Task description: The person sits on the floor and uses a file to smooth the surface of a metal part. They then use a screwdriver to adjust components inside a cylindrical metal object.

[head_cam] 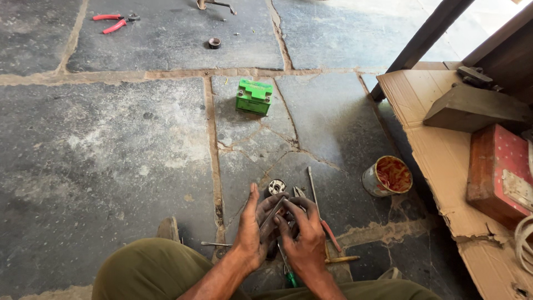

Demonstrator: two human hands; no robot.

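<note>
- Metal part, small and grimy, sits between both hands just above the stone floor, at the person's knees.
- Left hand cradles it; right hand closes around it from the other side.
- Work looks mid-course: a round metal piece, screwdrivers and a tin of red grease lie close by.
- Green battery and red pliers rest farther off; cardboard lines the right edge.

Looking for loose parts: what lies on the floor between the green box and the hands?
In the head view, only a small round metal part just above the hands; otherwise bare cracked stone floor below the green box.
</note>
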